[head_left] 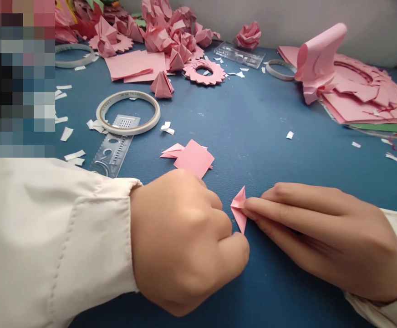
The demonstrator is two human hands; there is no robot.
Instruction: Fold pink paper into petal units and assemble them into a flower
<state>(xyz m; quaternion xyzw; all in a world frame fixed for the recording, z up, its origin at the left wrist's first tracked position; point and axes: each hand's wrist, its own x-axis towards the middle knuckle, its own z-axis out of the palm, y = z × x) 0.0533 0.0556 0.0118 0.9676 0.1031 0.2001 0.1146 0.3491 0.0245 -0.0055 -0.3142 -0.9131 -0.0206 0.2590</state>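
A small folded piece of pink paper (240, 216), pointed at its top and bottom, is pinched at its right side by my right hand (331, 237). My left hand (185, 241) is curled closed just to the left, back of the hand up. Its thumb is at the paper's lower tip. The left fingertips are hidden, so what they grip, if anything, does not show. Just beyond the left hand lies a pink paper square (194, 157), on top of other folded pink pieces (171, 151).
On the blue tabletop (246, 114) lie tape rolls (155, 119), a clear ruler (114, 152) and white paper scraps (289, 135). Crumpled and folded pink papers (164, 27) pile up at the back, beside a pink paper ring (205, 72). Pink paper sheets (383, 109) are stacked at right.
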